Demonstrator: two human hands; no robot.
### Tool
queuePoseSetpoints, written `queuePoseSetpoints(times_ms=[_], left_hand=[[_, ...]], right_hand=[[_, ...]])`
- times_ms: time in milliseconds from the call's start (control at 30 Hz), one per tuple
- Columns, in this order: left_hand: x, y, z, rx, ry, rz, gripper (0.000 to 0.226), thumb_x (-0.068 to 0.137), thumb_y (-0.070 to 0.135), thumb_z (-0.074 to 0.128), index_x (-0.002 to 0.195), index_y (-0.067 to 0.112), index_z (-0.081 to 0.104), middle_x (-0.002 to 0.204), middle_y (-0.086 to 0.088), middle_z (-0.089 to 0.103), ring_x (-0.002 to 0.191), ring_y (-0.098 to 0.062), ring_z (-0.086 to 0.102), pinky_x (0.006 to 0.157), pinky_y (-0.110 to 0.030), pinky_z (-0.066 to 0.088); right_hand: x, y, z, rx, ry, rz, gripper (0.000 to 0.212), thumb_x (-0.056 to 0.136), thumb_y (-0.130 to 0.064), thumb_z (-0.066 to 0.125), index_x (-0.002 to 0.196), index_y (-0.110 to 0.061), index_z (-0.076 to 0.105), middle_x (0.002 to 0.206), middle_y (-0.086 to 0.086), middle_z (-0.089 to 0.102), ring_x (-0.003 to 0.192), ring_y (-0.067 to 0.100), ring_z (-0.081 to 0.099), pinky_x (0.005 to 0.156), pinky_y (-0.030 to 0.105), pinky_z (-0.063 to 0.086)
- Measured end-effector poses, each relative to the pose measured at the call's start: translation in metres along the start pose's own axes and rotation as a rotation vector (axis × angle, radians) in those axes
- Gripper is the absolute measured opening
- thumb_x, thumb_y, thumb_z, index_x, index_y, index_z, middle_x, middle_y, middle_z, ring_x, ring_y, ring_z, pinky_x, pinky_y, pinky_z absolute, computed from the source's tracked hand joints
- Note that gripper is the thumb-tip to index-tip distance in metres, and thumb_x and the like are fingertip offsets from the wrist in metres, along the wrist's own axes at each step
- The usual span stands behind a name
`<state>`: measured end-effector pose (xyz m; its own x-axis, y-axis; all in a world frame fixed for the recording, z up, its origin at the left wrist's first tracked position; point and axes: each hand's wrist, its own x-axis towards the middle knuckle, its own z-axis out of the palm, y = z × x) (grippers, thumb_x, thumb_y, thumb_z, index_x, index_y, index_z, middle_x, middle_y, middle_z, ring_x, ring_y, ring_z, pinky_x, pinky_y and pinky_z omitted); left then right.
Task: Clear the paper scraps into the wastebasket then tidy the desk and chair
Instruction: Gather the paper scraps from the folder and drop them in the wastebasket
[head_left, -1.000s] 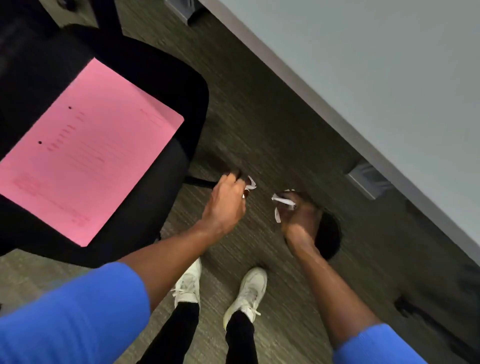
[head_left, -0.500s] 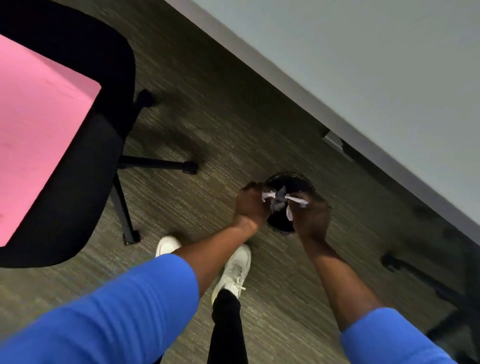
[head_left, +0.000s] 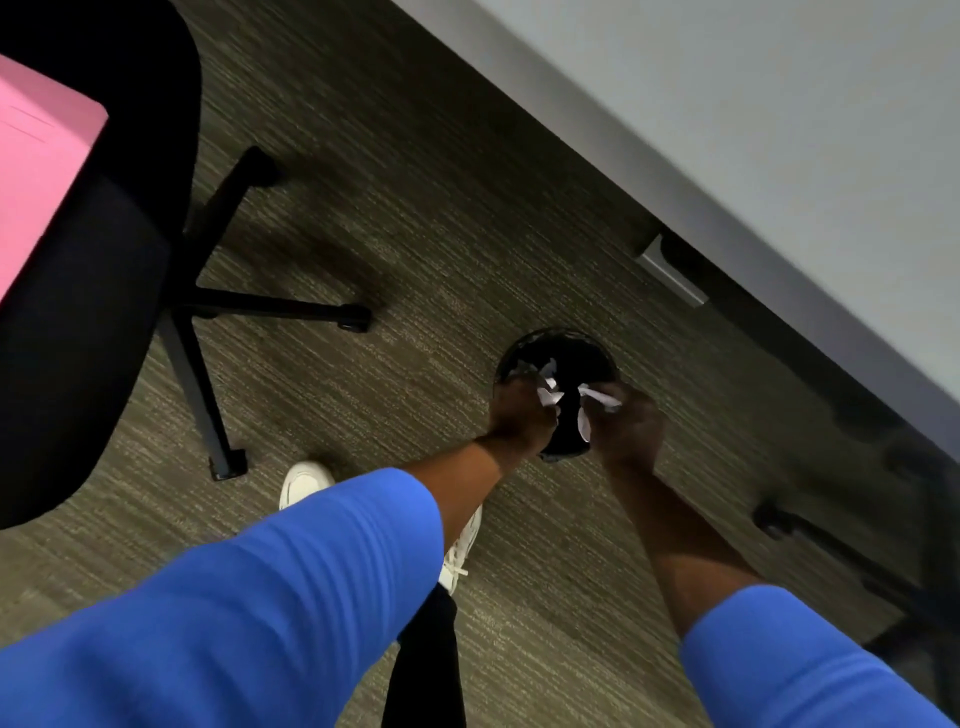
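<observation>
A round black wastebasket (head_left: 582, 349) stands on the carpet near the desk's edge. My left hand (head_left: 522, 410) and my right hand (head_left: 628, 431) hover side by side over its opening. Each hand grips white paper scraps (head_left: 549, 391) that stick out from the fingers above the basket's dark inside. A black office chair (head_left: 93, 291) is at the left, with a pink sheet (head_left: 36, 161) lying on its seat. The grey desk (head_left: 779, 130) fills the upper right.
The chair's black legs and casters (head_left: 353, 317) spread over the carpet left of the basket. A second chair base (head_left: 841, 551) lies at the right under the desk. A grey bracket (head_left: 670, 273) sits beneath the desk edge. My white shoes (head_left: 304, 480) stand below.
Both hands have travelled with the scraps from beside the chair to above the wastebasket. The view has shifted, so the chair now sits further left and the basket's opening shows fully.
</observation>
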<state>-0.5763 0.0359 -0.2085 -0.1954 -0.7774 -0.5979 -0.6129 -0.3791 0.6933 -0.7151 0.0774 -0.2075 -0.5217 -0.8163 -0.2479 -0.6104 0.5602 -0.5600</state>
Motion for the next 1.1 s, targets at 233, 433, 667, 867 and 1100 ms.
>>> queuePoseSetpoints(times_ms=[233, 433, 667, 867, 1100], left_hand=[[0.008, -0.009, 0.009, -0.041, -0.088, -0.041, 0.052, 0.097, 0.013, 0.072, 0.145, 0.0, 0.056, 0.144, -0.017, 0.065, 0.138, -0.031, 0.06, 0.115, -0.039, 0.047], [0.008, -0.014, 0.01, -0.016, -0.161, -0.051, 0.054, 0.096, 0.004, 0.068, 0.147, 0.0, 0.052, 0.145, -0.023, 0.061, 0.136, -0.038, 0.059, 0.115, -0.045, 0.048], [0.011, -0.013, 0.013, 0.037, -0.173, -0.017, 0.055, 0.098, 0.011, 0.067, 0.15, 0.003, 0.05, 0.154, -0.017, 0.055, 0.146, -0.032, 0.05, 0.115, -0.024, 0.039], [0.004, -0.013, 0.004, 0.111, -0.151, 0.01, 0.036, 0.103, 0.022, 0.062, 0.136, 0.007, 0.067, 0.146, -0.015, 0.064, 0.14, -0.031, 0.057, 0.114, -0.036, 0.046], [-0.013, -0.014, -0.04, 0.085, -0.043, -0.013, 0.028, 0.101, 0.024, 0.064, 0.121, 0.012, 0.079, 0.134, -0.013, 0.074, 0.126, -0.032, 0.068, 0.104, -0.036, 0.053]], right_hand=[[0.005, 0.008, 0.009, 0.056, -0.025, -0.016, 0.024, 0.089, -0.011, 0.082, 0.113, -0.009, 0.082, 0.111, 0.012, 0.082, 0.102, 0.029, 0.079, 0.092, 0.039, 0.062], [0.007, 0.01, 0.009, 0.078, -0.04, 0.095, 0.026, 0.093, -0.018, 0.079, 0.119, -0.013, 0.081, 0.115, 0.018, 0.078, 0.105, 0.033, 0.075, 0.088, 0.038, 0.061], [0.007, 0.006, 0.004, 0.022, -0.056, 0.056, 0.025, 0.094, -0.014, 0.076, 0.119, -0.013, 0.081, 0.114, 0.013, 0.081, 0.104, 0.029, 0.077, 0.085, 0.029, 0.056], [-0.003, -0.001, 0.003, -0.014, -0.057, 0.056, 0.023, 0.095, -0.012, 0.073, 0.118, -0.013, 0.08, 0.115, 0.012, 0.08, 0.101, 0.028, 0.077, 0.087, 0.039, 0.062], [-0.035, -0.036, 0.019, 0.108, -0.022, 0.072, 0.02, 0.092, -0.005, 0.076, 0.113, -0.004, 0.077, 0.111, 0.015, 0.08, 0.095, 0.035, 0.077, 0.086, 0.045, 0.062]])
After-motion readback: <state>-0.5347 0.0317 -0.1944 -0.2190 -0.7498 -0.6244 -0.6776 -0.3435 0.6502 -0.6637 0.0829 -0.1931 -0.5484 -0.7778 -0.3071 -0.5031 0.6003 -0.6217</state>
